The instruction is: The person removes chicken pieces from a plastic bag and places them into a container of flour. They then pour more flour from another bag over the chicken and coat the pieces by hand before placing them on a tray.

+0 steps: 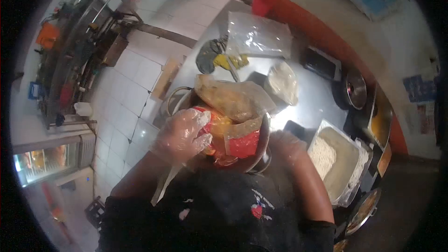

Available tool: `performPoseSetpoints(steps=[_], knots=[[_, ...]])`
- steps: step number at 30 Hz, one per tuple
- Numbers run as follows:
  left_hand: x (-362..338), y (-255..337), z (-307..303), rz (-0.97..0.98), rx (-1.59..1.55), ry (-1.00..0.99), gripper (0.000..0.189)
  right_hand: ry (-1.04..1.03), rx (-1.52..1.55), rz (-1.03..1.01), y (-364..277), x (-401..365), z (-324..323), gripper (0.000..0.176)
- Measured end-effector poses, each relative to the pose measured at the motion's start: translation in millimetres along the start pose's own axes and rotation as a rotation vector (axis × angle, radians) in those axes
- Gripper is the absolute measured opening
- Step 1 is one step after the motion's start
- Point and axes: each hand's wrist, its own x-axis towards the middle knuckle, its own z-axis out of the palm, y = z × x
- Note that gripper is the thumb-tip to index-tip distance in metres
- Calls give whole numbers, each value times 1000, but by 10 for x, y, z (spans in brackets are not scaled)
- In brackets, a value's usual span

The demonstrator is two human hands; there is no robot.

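Observation:
A large metal pot [266, 133] stands in front of my body, a loop handle on each side. Inside it lie a clear bag of brownish food [228, 98] and a red plastic bag [242, 144] with something yellow-orange showing near it. My left hand [179, 135], in a clear plastic glove dusted white, is over the pot's left side. Its fingers are curled in on the red plastic. To the right of the pot, beside its rim, is my gloved right hand [288, 147]; blur and shadow hide its fingers.
Beyond the pot, a bag of pale contents [282, 84], a clear plastic bag [259, 35] and a black-and-yellow cloth item [219, 58] lie on the metal table [317, 95]. A tray [343, 135] of white flour sits at right, near a metal bowl [356, 88] and a pan [364, 212].

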Motion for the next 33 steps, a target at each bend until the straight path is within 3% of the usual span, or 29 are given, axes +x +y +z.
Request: performPoseSetpoints(steps=[4, 5, 8, 11, 12, 14, 15, 19, 22, 23, 26, 27, 30, 32, 33], knots=[[148, -199, -226, -209, -298, -117, 46, 26, 161, 0, -220, 323, 216, 26], [238, -222, -288, -168, -431, -101, 43, 74, 202, 9, -269, 389, 298, 26], [824, -4, -479, 145, -210, 18, 39, 234, 292, 38, -347, 510, 488, 28], [1442, 262, -345, 320, -28, 69, 35, 381, 356, 158, -188, 361, 728, 30], [1747, 362, -237, 175, -34, -153, 33, 428, 363, 190, -155, 269, 762, 27], [2258, 403, 81, 222, 157, -303, 31, 519, 381, 250, -110, 56, 799, 22], [2447, 357, 305, 419, 340, -219, 32, 562, 335, 237, -235, -284, 572, 21], [3048, 384, 740, 270, 379, -543, 32, 505, 572, 404, -336, -899, 413, 17], [3196, 554, 629, 218, 389, -691, 25, 766, 974, 271, -215, -1173, 915, 18], [3216, 584, 559, 224, 411, -723, 22, 791, 969, 310, -232, -1339, 929, 16], [3207, 109, 918, 706, 319, -489, 27, 900, 1094, 300, -191, -1449, 1124, 17], [3196, 201, 897, 569, 211, -632, 25, 980, 1143, 282, -201, -1502, 1074, 19], [2985, 530, 857, 595, -28, -799, 14, 953, 1792, 324, -159, -1328, 1174, 20], [2812, 704, 790, 598, -62, -790, 17, 1241, 1358, 324, -138, -1140, 1139, 19], [2757, 754, 807, 551, -85, -824, 19, 1273, 1240, 382, -120, -1060, 1085, 20]])
